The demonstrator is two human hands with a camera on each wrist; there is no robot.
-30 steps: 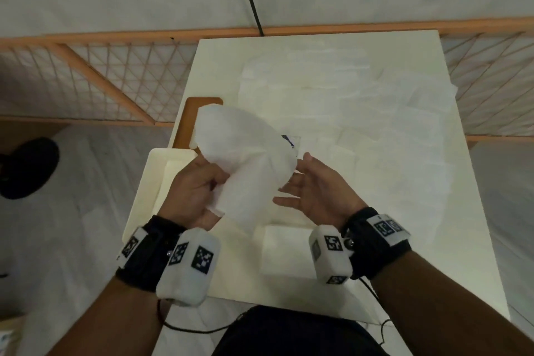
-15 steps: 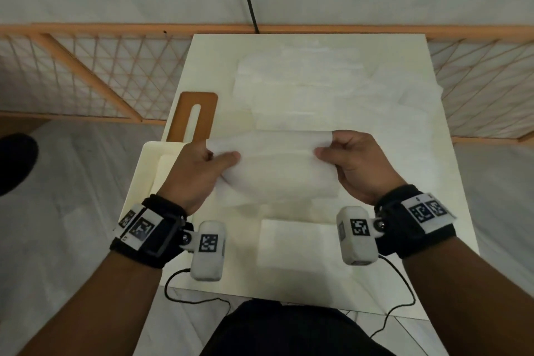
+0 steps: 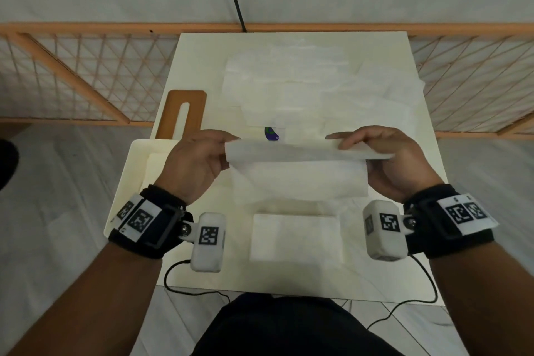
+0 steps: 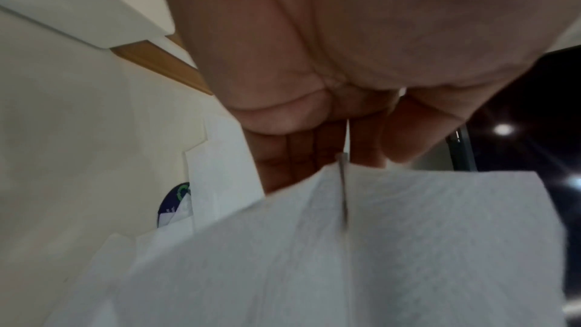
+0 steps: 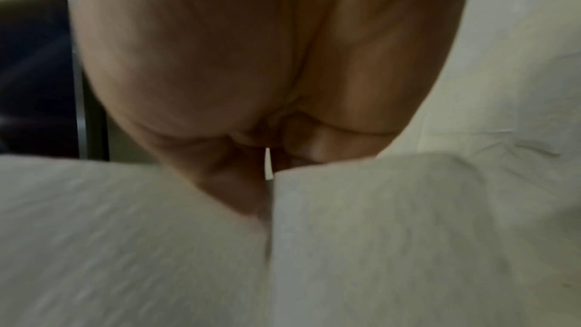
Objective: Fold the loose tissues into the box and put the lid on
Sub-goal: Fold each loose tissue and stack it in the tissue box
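Observation:
A white tissue [image 3: 300, 173] hangs stretched between both hands above the near half of the table. My left hand [image 3: 199, 162] pinches its top left corner; my right hand [image 3: 384, 159] pinches the top right. The upper edge is doubled over, which shows as a fold line in the left wrist view on the tissue [image 4: 346, 245] and in the right wrist view on the tissue [image 5: 283, 245]. A folded tissue [image 3: 294, 237] lies flat near the front edge. Several loose tissues [image 3: 318, 87] cover the far half. The white box [image 3: 135, 159] stands at the left edge, partly hidden by my left hand. Beyond it lies the wooden lid [image 3: 182, 113] with a slot.
A blue and green label [image 3: 270, 133] peeks out under the loose tissues. An orange lattice railing [image 3: 72, 78] runs behind the table [image 3: 427, 240] on both sides. Wrist camera cables [image 3: 185, 286] dangle over the front edge.
One second ago my left hand held the tissue crumpled and the right was open beside it. Both hands have since spread it wide and doubled its top edge over.

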